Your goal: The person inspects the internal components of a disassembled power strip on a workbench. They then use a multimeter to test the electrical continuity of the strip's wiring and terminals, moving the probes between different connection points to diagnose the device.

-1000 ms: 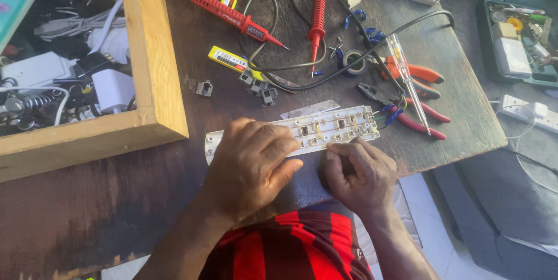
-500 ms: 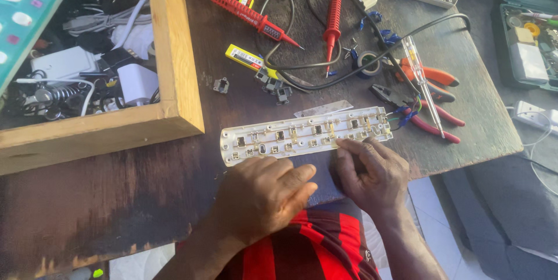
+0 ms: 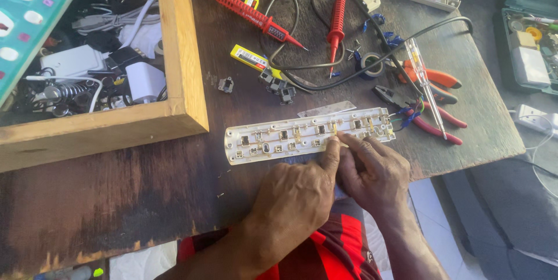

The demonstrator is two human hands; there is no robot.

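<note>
White plastic power-strip base point(image 3: 308, 134), opened, brass contacts exposed; centre frame, flat on wooden bench point(image 3: 145, 198). Likely light, stiff, contacts delicate; best held by long edges. Left hand point(image 3: 293, 201) and right hand point(image 3: 372, 172): grip unclenched, fingertips pressing its near edge.

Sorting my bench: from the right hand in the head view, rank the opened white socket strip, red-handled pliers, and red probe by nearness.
1. Opened white socket strip, under the right hand's fingertips.
2. Red-handled pliers, to the right of the strip.
3. Red probe, far side of the table.

Head camera, steeply down, close over table point(image 3: 145, 198)
</note>
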